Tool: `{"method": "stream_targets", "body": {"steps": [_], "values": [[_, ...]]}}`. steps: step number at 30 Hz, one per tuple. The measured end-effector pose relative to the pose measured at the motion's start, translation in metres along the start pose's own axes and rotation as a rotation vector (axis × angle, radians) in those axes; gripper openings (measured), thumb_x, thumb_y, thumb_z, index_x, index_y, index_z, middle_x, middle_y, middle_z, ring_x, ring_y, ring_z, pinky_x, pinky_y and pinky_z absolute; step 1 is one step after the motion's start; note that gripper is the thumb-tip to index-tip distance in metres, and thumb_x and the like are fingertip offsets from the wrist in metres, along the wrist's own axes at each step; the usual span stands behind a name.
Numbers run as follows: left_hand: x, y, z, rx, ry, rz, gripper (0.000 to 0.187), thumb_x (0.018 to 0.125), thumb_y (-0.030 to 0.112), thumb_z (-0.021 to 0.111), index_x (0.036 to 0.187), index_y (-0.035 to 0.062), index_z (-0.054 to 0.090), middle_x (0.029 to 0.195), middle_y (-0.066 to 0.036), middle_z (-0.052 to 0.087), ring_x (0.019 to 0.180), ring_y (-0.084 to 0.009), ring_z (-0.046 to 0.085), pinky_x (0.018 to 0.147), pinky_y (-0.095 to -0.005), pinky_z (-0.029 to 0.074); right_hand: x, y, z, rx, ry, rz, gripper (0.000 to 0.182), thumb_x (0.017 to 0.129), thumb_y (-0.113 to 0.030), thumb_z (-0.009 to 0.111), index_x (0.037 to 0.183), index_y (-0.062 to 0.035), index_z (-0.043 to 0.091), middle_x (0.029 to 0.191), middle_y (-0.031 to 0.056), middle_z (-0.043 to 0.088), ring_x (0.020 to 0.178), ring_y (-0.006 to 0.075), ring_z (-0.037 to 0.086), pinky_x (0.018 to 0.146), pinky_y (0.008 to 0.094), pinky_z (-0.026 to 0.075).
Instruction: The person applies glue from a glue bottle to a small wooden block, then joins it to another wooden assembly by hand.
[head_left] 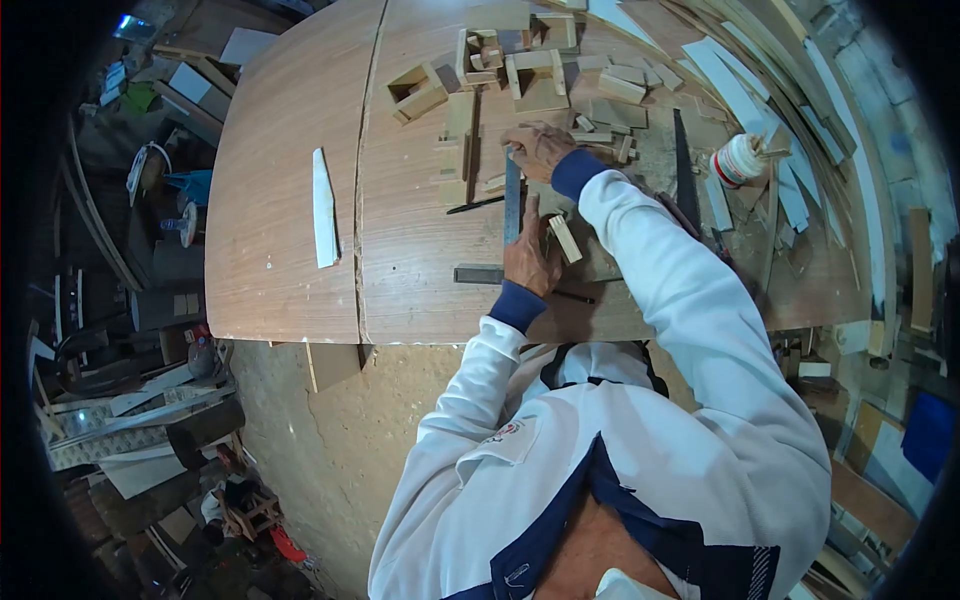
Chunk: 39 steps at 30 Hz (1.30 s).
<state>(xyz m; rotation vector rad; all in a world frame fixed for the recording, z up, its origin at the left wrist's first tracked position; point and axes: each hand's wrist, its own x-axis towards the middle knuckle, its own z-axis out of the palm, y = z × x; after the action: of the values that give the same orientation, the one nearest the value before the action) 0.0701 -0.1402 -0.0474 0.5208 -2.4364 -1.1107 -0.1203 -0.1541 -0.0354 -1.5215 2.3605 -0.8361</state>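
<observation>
A metal ruler (512,200) lies upright in view on the wooden table. At its far end is my right hand (540,148), its fingers bent over the ruler's tip. My left hand (532,262) rests at the near end, index finger stretched out along the ruler. Just right of my left hand lies a small wood block (565,239). A dark bar (478,274) sticks out to the left of that hand. Left of the ruler are a black pencil-like stick (475,205) and long wood strips (463,150).
Small wooden boxes (417,93) and offcuts (622,85) lie at the back. A saw blade (685,165) and a white glue bottle (738,160) are on the right. A white strip (325,210) lies at the left, beyond the table's seam.
</observation>
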Motion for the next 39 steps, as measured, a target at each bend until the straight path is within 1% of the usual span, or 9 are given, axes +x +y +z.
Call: {"method": "stream_targets", "body": {"steps": [3,12,25,28,30,31,32,34,39], "values": [[0.001,0.007,-0.001,-0.042,0.011,-0.051,0.071,0.078,0.002,0.057,0.141,0.0063,0.025,0.096,-0.022,0.066,0.084,-0.0410,0.063,0.072,-0.0444,0.051,0.022,-0.019,0.005,-0.139,-0.202,0.069,0.043,0.078,-0.014,0.055,0.121,-0.0214,0.057,0.116,0.0139,0.060,0.109,0.0315,0.056,0.091,0.0430,0.045],[-0.004,0.008,0.002,0.021,0.035,-0.141,0.072,0.078,0.001,0.057,0.142,0.0051,0.023,0.098,-0.022,0.065,0.086,-0.0411,0.063,0.074,-0.0436,0.051,0.063,-0.025,0.051,-0.300,-0.234,-0.151,0.051,0.077,-0.010,0.059,0.126,-0.0227,0.053,0.113,0.0100,0.058,0.107,0.0299,0.056,0.087,0.0425,0.046],[-0.009,0.001,0.010,-0.019,0.132,-0.053,0.068,0.078,-0.001,0.057,0.139,0.0067,0.028,0.099,-0.017,0.067,0.087,-0.0379,0.064,0.073,-0.0425,0.052,0.078,-0.003,0.072,-0.333,-0.277,-0.220,0.028,0.080,-0.015,0.055,0.107,-0.0210,0.064,0.105,0.0090,0.063,0.096,0.0285,0.062,0.082,0.0420,0.050],[-0.007,0.000,0.012,0.010,0.125,-0.095,0.068,0.079,0.000,0.057,0.139,0.0068,0.028,0.098,-0.017,0.067,0.087,-0.0375,0.064,0.074,-0.0428,0.052,0.062,-0.001,0.039,-0.200,-0.132,-0.300,0.027,0.083,-0.019,0.054,0.108,-0.0197,0.064,0.101,0.0078,0.066,0.087,0.0282,0.065,0.078,0.0410,0.051],[-0.007,0.000,0.012,0.018,0.135,-0.088,0.068,0.079,0.001,0.057,0.139,0.0064,0.027,0.098,-0.016,0.067,0.086,-0.0371,0.064,0.073,-0.0430,0.052,0.038,-0.008,0.005,0.133,-0.010,-0.066,0.026,0.085,-0.022,0.055,0.109,-0.0187,0.064,0.092,0.0067,0.068,0.082,0.0277,0.065,0.075,0.0390,0.051],[-0.008,-0.001,0.012,0.019,0.136,-0.068,0.068,0.080,0.001,0.057,0.140,0.0061,0.026,0.097,-0.018,0.067,0.086,-0.0373,0.065,0.072,-0.0433,0.052,0.032,0.005,0.002,0.340,-0.009,0.009,0.026,0.086,-0.022,0.058,0.109,-0.0110,0.064,0.080,0.0077,0.068,0.076,0.0223,0.066,0.070,0.0340,0.051],[-0.007,-0.004,0.013,0.007,0.123,-0.066,0.068,0.080,0.001,0.057,0.140,0.0061,0.026,0.097,-0.018,0.067,0.086,-0.0373,0.065,0.072,-0.0433,0.052,0.022,0.013,-0.006,0.334,-0.006,0.026,0.026,0.086,-0.022,0.058,0.109,-0.0110,0.064,0.080,0.0077,0.068,0.076,0.0223,0.066,0.070,0.0340,0.051],[-0.012,-0.009,0.017,0.005,0.168,-0.060,0.067,0.080,0.002,0.057,0.139,0.0058,0.026,0.096,-0.019,0.067,0.086,-0.0372,0.065,0.071,-0.0430,0.052,-0.010,0.025,-0.022,0.694,0.128,-0.014,0.027,0.086,-0.018,0.063,0.108,-0.0018,0.064,0.078,0.0054,0.066,0.068,0.0103,0.060,0.062,0.0258,0.048],[-0.012,-0.012,0.016,0.018,0.157,-0.009,0.065,0.081,0.003,0.058,0.138,0.0058,0.027,0.097,-0.017,0.067,0.086,-0.0354,0.065,0.073,-0.0414,0.052,-0.106,0.033,-0.057,0.622,0.150,0.207,0.025,0.088,-0.020,0.063,0.103,0.0001,0.064,0.072,-0.0002,0.061,0.062,0.0045,0.053,0.055,0.0212,0.043]]}}
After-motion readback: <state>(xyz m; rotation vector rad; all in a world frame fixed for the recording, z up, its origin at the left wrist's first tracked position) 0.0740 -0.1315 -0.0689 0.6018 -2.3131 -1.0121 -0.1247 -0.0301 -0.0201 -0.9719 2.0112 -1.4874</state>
